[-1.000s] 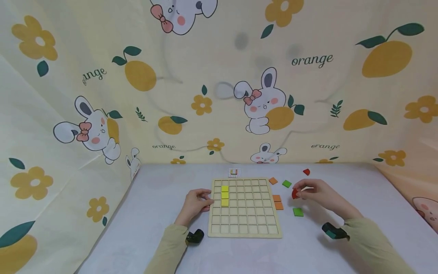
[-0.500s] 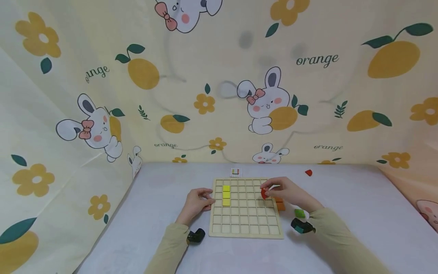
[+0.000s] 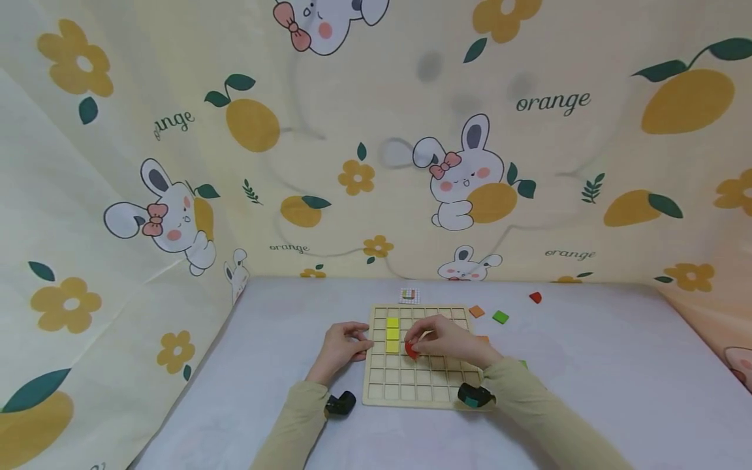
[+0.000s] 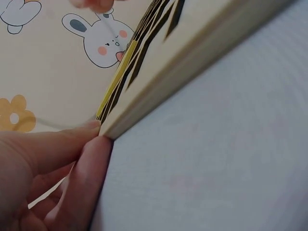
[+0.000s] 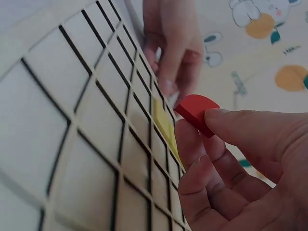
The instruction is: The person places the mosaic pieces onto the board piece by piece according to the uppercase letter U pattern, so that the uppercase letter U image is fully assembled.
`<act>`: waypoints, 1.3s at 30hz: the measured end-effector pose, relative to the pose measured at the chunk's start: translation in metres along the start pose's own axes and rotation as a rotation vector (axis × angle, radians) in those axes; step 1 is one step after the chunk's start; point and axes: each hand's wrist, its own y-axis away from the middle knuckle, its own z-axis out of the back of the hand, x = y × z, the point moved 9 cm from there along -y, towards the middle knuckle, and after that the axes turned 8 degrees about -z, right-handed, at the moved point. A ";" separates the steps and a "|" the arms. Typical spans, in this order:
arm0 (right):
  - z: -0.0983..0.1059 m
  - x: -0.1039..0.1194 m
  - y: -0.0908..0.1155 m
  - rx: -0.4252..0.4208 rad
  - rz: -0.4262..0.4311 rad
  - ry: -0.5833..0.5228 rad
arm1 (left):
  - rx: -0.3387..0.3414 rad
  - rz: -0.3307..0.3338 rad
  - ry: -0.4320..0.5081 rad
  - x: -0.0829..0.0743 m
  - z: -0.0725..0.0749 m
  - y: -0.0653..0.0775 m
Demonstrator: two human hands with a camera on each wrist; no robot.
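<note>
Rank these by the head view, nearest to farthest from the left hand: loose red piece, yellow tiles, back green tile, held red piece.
1. Yellow tiles: on the board, right of the left hand.
2. Held red piece: in the right hand, right of the tiles.
3. Back green tile: beyond the board's right edge.
4. Loose red piece: farther right and back.

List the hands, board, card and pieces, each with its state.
Board, flat, partly filled
Left hand, pinching the board's edge
Red piece, held above the board
Right hand, pinching that piece
Second red piece, loose
Yellow tiles, set in the board
Orange tiles, loose, one partly hidden
Green tiles, loose, one partly hidden
Card, picture side up
</note>
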 end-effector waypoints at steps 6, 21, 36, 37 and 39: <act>-0.018 0.003 -0.012 0.003 0.005 0.056 | 0.002 -0.003 0.009 0.000 0.000 0.000; -0.031 0.003 -0.022 -0.086 0.018 0.128 | 0.008 -0.006 0.008 0.000 0.000 -0.001; -0.036 0.007 -0.019 -0.144 0.026 0.196 | 0.024 -0.015 0.030 -0.002 0.000 0.000; -0.036 0.008 -0.018 -0.147 0.026 0.197 | 0.024 -0.014 0.031 -0.002 0.000 0.000; -0.036 0.008 -0.018 -0.153 0.025 0.195 | 0.024 -0.011 0.034 -0.002 0.000 0.000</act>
